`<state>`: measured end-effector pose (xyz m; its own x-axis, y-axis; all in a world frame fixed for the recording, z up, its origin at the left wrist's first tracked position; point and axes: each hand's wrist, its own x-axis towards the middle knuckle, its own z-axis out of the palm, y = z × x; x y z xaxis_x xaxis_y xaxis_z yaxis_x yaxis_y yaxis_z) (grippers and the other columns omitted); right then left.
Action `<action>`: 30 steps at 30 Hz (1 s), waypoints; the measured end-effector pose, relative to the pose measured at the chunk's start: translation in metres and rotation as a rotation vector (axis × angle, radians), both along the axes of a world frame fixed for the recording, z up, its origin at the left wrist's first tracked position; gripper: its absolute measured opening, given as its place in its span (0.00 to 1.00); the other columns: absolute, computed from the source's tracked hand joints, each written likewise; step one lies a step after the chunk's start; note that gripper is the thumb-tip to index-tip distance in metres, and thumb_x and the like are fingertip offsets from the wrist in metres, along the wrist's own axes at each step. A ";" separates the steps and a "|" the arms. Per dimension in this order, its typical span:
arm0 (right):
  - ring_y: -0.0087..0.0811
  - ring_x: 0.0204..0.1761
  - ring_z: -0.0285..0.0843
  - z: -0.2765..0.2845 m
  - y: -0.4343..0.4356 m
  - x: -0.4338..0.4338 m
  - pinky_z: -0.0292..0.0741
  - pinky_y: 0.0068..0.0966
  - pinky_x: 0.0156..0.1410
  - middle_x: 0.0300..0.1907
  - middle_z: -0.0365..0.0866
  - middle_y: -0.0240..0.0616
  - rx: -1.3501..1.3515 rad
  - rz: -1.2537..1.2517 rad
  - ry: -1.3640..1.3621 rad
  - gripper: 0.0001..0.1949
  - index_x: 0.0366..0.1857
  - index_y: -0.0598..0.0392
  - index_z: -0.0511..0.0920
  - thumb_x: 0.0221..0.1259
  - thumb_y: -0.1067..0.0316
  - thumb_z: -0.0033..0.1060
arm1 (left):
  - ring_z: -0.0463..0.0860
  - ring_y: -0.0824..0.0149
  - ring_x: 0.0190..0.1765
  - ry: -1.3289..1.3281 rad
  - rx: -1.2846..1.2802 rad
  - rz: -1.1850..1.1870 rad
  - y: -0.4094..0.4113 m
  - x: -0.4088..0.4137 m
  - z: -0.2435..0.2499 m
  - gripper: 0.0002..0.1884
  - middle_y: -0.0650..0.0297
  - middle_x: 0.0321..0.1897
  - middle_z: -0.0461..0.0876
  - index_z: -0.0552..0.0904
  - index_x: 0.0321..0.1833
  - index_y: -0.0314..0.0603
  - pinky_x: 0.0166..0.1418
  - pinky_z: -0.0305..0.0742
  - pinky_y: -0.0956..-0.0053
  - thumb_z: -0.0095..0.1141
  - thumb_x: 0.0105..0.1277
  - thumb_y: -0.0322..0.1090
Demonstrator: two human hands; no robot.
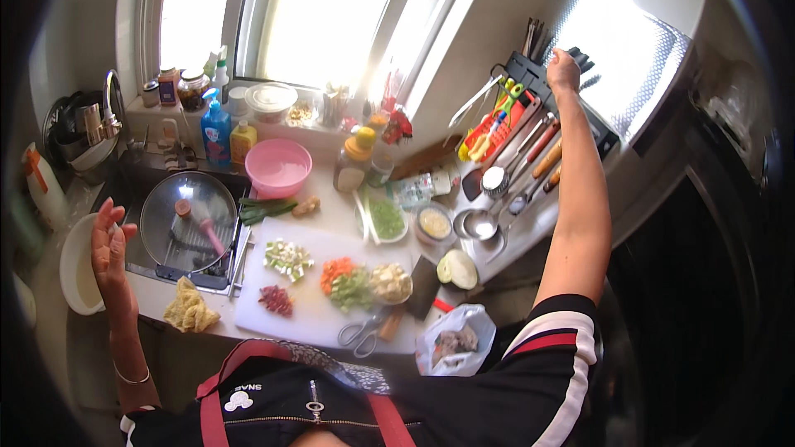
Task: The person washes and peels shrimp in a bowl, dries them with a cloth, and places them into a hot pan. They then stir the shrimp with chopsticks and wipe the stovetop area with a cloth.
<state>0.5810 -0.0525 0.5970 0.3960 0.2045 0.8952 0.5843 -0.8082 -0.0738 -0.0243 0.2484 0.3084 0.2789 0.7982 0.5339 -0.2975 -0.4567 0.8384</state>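
My left hand is raised with fingers apart and nothing in it, in front of a white bowl at the counter's left. My right hand reaches up to the black wall rack, its fingers curled beside several black handles. Whether it grips one is hidden. Before me, a white cutting board carries chopped scallion, diced carrot, diced green vegetable, dark red pieces and a small bowl of pale pieces. Grey-handled scissors and a cleaver lie at its right.
A glass lid lies over the sink. Behind the board stand a pink basin and a yellow-capped jar. Ladles and spatulas hang from the rack. A plastic bag of meat sits at the front edge, near a yellow cloth further left.
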 end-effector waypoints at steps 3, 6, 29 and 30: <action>0.43 0.49 0.75 0.027 0.017 0.054 0.70 0.31 0.55 0.43 0.78 0.47 0.047 0.012 0.036 0.17 0.46 0.54 0.76 0.51 0.65 0.47 | 0.71 0.76 0.43 0.008 -0.189 0.068 -0.020 0.018 -0.004 0.19 0.63 0.50 0.68 0.66 0.61 0.41 0.57 0.64 0.78 0.42 0.67 0.33; 0.41 0.51 0.73 0.042 0.019 0.131 0.67 0.30 0.57 0.46 0.77 0.45 0.105 0.029 0.087 0.18 0.46 0.54 0.75 0.50 0.61 0.47 | 0.72 0.78 0.41 -0.012 -0.296 0.109 -0.032 0.033 -0.012 0.18 0.66 0.48 0.69 0.67 0.60 0.43 0.53 0.65 0.80 0.43 0.67 0.33; 0.40 0.32 0.76 0.045 0.047 0.285 0.71 0.32 0.38 0.30 0.80 0.41 0.257 0.137 0.234 0.12 0.32 0.55 0.78 0.46 0.59 0.60 | 0.73 0.80 0.37 0.074 -0.460 0.311 -0.072 0.076 -0.021 0.15 0.69 0.43 0.73 0.72 0.55 0.44 0.48 0.67 0.83 0.46 0.66 0.36; 0.42 0.36 0.77 0.049 0.046 0.265 0.71 0.33 0.42 0.33 0.80 0.42 0.242 0.117 0.199 0.13 0.33 0.54 0.79 0.45 0.58 0.61 | 0.73 0.80 0.37 0.072 -0.460 0.307 -0.070 0.075 -0.025 0.15 0.68 0.44 0.73 0.72 0.55 0.43 0.48 0.67 0.83 0.46 0.66 0.36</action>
<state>0.8461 -0.0068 0.6460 0.5545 0.0497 0.8307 0.6267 -0.6817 -0.3775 0.0502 0.1787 0.2835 0.0197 0.9948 0.0996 -0.1435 -0.0958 0.9850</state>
